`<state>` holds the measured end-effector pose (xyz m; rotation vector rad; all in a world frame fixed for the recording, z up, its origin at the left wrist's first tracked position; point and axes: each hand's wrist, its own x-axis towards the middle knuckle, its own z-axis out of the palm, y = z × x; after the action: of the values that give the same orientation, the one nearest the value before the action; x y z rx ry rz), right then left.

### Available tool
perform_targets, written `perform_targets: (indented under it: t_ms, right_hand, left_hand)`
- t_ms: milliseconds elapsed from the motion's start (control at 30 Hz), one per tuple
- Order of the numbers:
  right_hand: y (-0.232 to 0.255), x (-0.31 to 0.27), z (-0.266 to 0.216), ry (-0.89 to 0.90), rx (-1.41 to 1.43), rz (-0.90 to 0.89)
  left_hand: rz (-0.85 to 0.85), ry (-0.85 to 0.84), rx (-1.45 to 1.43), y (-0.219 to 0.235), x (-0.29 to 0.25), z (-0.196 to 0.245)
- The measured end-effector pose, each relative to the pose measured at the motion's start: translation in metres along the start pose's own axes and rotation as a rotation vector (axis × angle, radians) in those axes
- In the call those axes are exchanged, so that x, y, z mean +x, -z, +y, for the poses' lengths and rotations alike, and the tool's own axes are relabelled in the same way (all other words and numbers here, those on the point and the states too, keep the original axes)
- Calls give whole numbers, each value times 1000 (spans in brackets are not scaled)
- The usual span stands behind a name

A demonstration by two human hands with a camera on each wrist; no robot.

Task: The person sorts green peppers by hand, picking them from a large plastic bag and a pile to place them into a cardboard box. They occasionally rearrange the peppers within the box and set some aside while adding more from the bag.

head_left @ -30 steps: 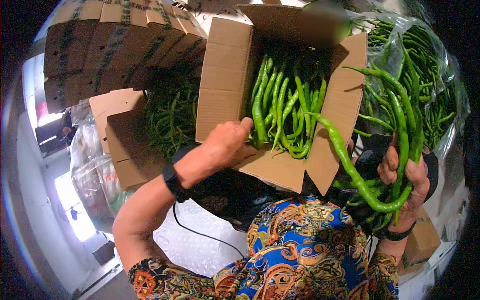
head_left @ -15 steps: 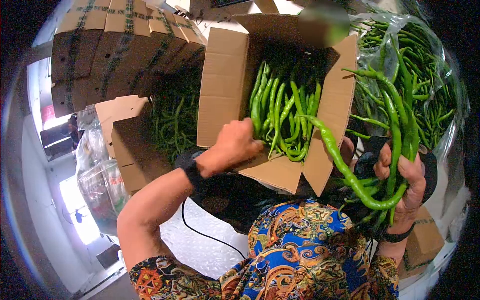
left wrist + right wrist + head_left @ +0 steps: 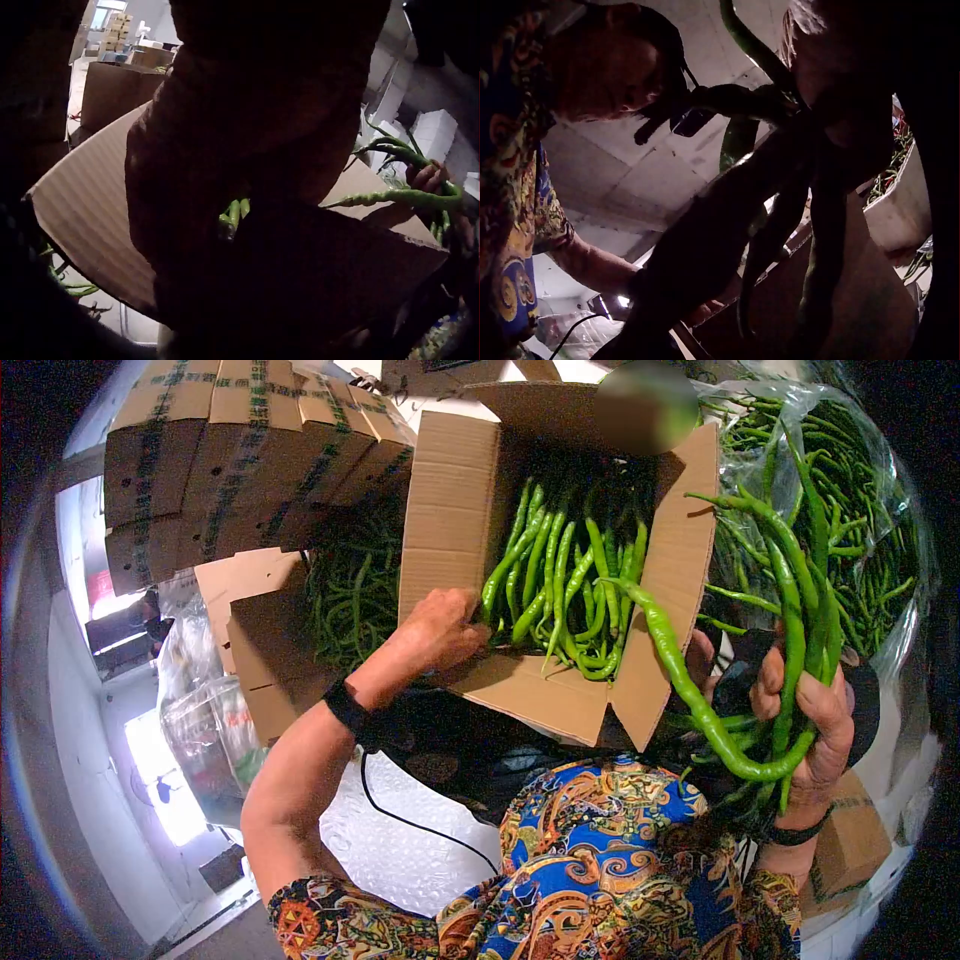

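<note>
An open cardboard box (image 3: 452, 510) holds long green chili peppers (image 3: 560, 575) laid side by side. At its front left corner my left hand (image 3: 440, 628) pinches the lower end of a curved chili pepper (image 3: 494, 592), whose upper part leans over the others. In the left wrist view the left hand (image 3: 247, 112) is a dark shape over the box flap, hiding most of the contents. Right of the box, my right hand (image 3: 822, 725) grips a bunch of long chili peppers (image 3: 795, 595). One long curved pepper (image 3: 690, 685) hangs out of that bunch, its stem end overlapping the box's right flap.
A clear plastic bag (image 3: 880, 490) full of chili peppers lies at the right. Another open box (image 3: 285, 625) with darker peppers stands at the left, below stacked taped cartons (image 3: 250, 470). A small carton (image 3: 850, 840) sits behind the right wrist.
My left hand went right into the box's front edge, then drew back left, the pepper at its fingers shifting left. The right hand stays nearly still with its bunch.
</note>
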<state>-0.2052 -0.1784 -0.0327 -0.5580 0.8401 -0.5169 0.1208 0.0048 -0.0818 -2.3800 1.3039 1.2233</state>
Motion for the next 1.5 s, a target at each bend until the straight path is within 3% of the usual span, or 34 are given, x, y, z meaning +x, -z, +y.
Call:
perform_targets:
  t_ms: [133, 333, 467, 567, 633, 800, 867, 900, 967, 1100, 1200, 1233, 1300, 1367, 1467, 1500]
  right_hand:
    - [5, 1, 0, -3, -98, -28]
    - [1, 1, 1, 3, -137, -6]
    - [-2, 1, 2, 11, -144, 23]
    - [1, 2, 2, -2, -134, 20]
    - [3, 2, 3, 5, -130, 12]
    - [-1, 2, 1, -2, -130, 33]
    - [-3, 2, 0, -10, -104, 71]
    - [-3, 1, 1, -11, -104, 74]
    - [-6, 3, 1, 0, 27, 80]
    - [-8, 3, -1, -10, 4, 89]
    - [-9, 4, 1, -22, 26, 129]
    - [-9, 4, 0, -17, 28, 126]
    - [-8, 4, -2, -24, 77, 57]
    - [1, 5, 3, 17, 52, 36]
    - [8, 8, 4, 49, 59, -62]
    - [10, 9, 4, 47, 96, -124]
  left_hand:
    - [-22, -31, 84, -1, 9, -3]
    - [-29, 138, 261, -15, 19, 20]
    - [-57, 149, 408, -12, 17, 42]
    - [-68, 133, 555, -19, 16, 44]
    - [-106, -20, 609, -25, 13, 44]
    - [-124, -97, 604, -1, 11, 50]
    - [95, -91, 461, 9, 11, 75]
    - [92, -93, 461, 5, 15, 82]
    - [177, -302, 190, -2, 29, 96]
    - [203, -313, 190, -28, 72, 99]
    - [368, -355, -3, -28, 82, 96]
    - [373, -357, 0, -24, 79, 97]
    - [313, -220, -392, -13, 74, 96]
    - [122, -148, -1092, 10, 58, 96]
    - [139, -141, -1162, 30, 24, 93]
    - [90, -143, -1316, 26, 13, 90]
